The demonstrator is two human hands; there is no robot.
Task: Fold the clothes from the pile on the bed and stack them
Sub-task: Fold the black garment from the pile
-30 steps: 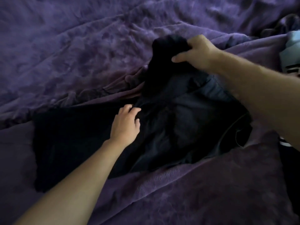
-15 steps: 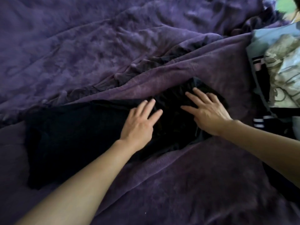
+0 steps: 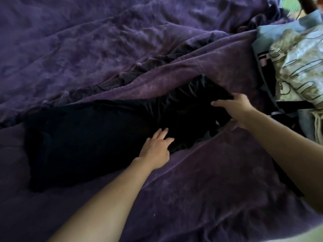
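A person's left hand [image 3: 155, 147], fingers straight, pins a black garment [image 3: 90, 137] flat on the purple bed [image 3: 209, 189] at frame centre; the right hand [image 3: 234, 107] grips its end, seemingly to fold.

L hand [image 3: 156, 148] palm down, fingers straight & slightly spread, pressing flat on black garment [image 3: 87, 137]; L forearm bare, stretched fwd. R hand [image 3: 234, 109] fingers curled, thumb out, gripping garment's edge; R forearm bare, in from right.
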